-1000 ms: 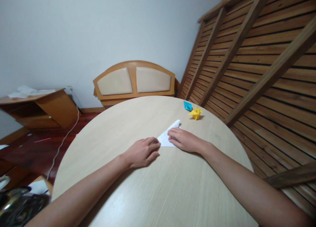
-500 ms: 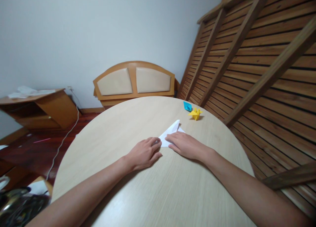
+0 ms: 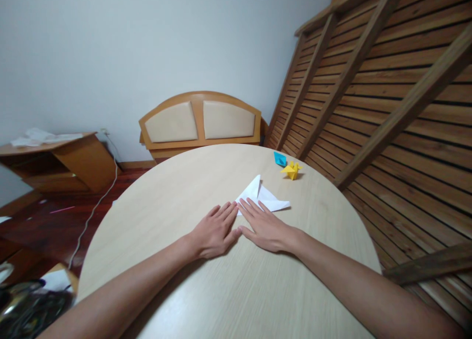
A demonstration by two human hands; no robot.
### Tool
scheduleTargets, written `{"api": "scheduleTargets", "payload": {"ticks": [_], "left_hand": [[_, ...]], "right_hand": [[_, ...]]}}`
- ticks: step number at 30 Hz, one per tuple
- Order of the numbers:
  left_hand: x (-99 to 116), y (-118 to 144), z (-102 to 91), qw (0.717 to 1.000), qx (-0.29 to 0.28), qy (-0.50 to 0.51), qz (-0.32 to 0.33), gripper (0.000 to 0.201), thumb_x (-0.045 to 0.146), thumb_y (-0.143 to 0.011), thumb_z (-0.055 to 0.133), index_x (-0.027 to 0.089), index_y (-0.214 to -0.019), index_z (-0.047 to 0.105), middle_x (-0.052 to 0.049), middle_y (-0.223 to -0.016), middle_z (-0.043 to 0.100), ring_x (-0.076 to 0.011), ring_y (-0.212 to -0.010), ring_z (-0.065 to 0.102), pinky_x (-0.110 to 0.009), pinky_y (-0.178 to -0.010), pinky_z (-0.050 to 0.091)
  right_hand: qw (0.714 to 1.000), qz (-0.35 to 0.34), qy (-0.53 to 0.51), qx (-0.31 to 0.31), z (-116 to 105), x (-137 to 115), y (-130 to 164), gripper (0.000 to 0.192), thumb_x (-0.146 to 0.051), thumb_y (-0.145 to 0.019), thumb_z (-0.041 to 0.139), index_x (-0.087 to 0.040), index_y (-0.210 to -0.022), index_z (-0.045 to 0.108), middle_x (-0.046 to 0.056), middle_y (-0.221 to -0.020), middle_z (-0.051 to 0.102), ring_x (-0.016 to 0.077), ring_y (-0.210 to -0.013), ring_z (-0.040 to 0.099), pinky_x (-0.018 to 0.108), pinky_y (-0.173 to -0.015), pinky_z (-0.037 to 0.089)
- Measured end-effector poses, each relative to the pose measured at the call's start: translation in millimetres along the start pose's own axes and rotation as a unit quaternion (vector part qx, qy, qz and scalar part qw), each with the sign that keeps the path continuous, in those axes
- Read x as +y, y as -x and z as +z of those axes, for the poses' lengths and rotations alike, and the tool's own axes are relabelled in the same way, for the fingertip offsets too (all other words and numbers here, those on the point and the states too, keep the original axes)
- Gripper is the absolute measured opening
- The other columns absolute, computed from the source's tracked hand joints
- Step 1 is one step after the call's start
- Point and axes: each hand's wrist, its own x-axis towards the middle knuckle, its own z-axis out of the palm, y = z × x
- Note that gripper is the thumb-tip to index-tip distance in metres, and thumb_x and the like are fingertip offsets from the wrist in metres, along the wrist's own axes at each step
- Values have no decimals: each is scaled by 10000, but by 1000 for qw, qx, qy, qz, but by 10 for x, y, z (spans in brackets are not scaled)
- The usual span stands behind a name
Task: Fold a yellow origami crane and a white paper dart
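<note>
**Both palms flat at the near corner of a half-folded white sheet**

At about nine o'clock of the scene, a low orange-brown wooden side cabinet (image 3: pixel 55 159) stands on the dark floor, well apart from the work. On the round pale wood-grain desk (image 3: pixel 177 191) the left hand (image 3: pixel 214 231) lies palm down, fingers (image 3: pixel 224 212) extended and close together, holding nothing; their tips reach the near left corner of the folded white paper sheet (image 3: pixel 263 197). Just beside it, thumbs nearly touching, the right hand (image 3: pixel 263 226) also lies flat, fingers (image 3: pixel 254 207) slightly spread over the paper's near edge. The paper sits at the desk's centre, at twelve o'clock from the hands, with one flap standing up.

The step in hand looks like pressing a crease. The raised flap would next need smoothing down along the fold line.

At about one o'clock, near the desk's far edge, a small blue folded-paper boat (image 3: pixel 280 157) and a small yellow folded-paper figure (image 3: pixel 292 169) sit just beside each other.
</note>
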Motion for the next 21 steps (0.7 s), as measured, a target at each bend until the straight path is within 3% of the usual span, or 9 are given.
{"api": "scheduleTargets", "payload": {"ticks": [9,13,15,17,21], "left_hand": [[-18,17,14,1000,8,7,6,699,562,-1016,212,123,-1560,196,-151,-1612,142,-264,-1509,99,-478,-1214,146],[-12,17,10,1000,14,9,7,688,559,-1016,230,140,-1560,202,-146,-1613,140,-272,-1508,100,-493,-1209,153],[-11,14,13,1000,14,7,5,692,562,-1015,230,136,-1560,202,-150,-1613,149,-275,-1507,109,-490,-1209,152],[-9,8,13,1000,15,8,4,696,564,-1015,226,137,-1564,185,-149,-1613,155,-271,-1507,111,-481,-1211,150],[-14,-7,-4,1000,7,14,5,684,548,-1021,192,160,-1578,106,-117,-1627,108,-266,-1510,87,-468,-1217,133]], "right_hand": [[993,113,-6,-23,-55,137,169,950,-756,-910,223,-76,-1571,170,157,-1628,100,348,-1504,35,559,-1208,107],[981,182,34,53,9,115,142,968,-742,-911,251,-20,-1554,194,230,-1603,162,386,-1496,70,603,-1186,121],[977,168,64,111,36,32,94,929,-685,-933,293,1,-1550,182,232,-1609,111,360,-1503,43,573,-1200,95],[982,111,76,129,40,-61,37,844,-596,-965,311,-7,-1554,173,196,-1622,60,311,-1511,12,517,-1220,64],[999,18,21,33,17,-138,-50,722,-496,-1006,243,-35,-1559,182,146,-1624,112,246,-1515,60,462,-1233,108]]}}
